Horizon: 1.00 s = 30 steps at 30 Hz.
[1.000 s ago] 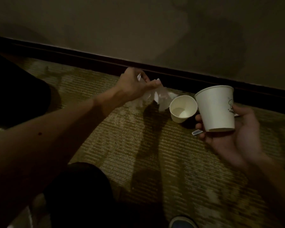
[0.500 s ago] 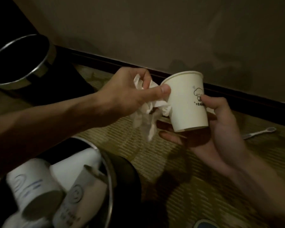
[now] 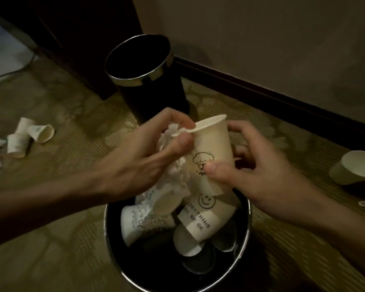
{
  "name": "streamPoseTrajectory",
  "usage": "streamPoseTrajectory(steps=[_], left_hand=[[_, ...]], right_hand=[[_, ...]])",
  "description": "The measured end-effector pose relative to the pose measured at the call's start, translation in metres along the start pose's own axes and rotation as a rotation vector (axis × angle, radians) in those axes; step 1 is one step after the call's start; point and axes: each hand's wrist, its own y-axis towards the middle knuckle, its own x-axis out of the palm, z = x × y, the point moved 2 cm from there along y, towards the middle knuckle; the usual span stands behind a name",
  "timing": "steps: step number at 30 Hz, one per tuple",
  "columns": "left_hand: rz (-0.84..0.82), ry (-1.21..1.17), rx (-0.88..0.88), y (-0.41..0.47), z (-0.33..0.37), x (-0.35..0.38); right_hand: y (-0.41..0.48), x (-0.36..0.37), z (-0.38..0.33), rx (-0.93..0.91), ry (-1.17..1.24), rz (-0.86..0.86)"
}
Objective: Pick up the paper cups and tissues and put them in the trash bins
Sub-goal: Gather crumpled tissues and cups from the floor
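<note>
Gripping a paper cup (image 3: pixel 213 148) above the near trash bin (image 3: pixel 246 239), our right hand (image 3: pixel 261 169) curls its thumb across the printed front and its fingers round the back, the cup's mouth uppermost. Our left hand (image 3: pixel 148 157), at nine o'clock of the cup, clutches a crumpled tissue (image 3: pixel 177 171), with thumb and forefinger meeting at the cup's rim; whether they pinch the rim too we cannot tell. The tissue hangs over the near bin at six o'clock, which holds several discarded cups (image 3: pixel 200 216). A second bin (image 3: pixel 154 95) stands at twelve o'clock by the wall. Loose cups (image 3: pixel 30 135) lie on the carpet at nine o'clock, and another cup (image 3: pixel 352 167) at three.
</note>
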Motion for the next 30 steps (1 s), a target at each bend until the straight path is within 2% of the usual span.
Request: streamPoseTrajectory(steps=[4,7,12,14,18,20,25,30], left_hand=[[-0.099,0.058,-0.067,-0.014,-0.024,0.001],[-0.170,0.160,-0.100,-0.014,-0.038,0.000],[-0.166,0.324,-0.076,-0.008,-0.049,0.007],[-0.117,0.405,-0.051,-0.007,-0.050,0.013],[0.034,0.368,-0.031,-0.011,-0.048,0.018],[-0.005,0.353,-0.038,-0.013,-0.049,0.016],[-0.142,0.252,-0.247,-0.019,-0.069,0.009],[-0.160,0.424,-0.156,-0.016,-0.068,0.013]], right_hand=[[0.009,0.012,0.003,-0.055,-0.462,0.112],[0.016,0.017,0.007,-0.105,-0.662,0.137],[0.020,0.018,0.013,-0.113,-0.677,0.205],[0.020,0.017,0.012,-0.158,-0.738,0.192],[0.020,0.016,0.008,-0.187,-0.807,0.162],[0.020,0.019,0.008,-0.187,-0.821,0.110],[0.020,0.027,0.011,-0.160,-0.983,-0.017],[0.025,0.029,0.017,-0.157,-1.150,-0.062]])
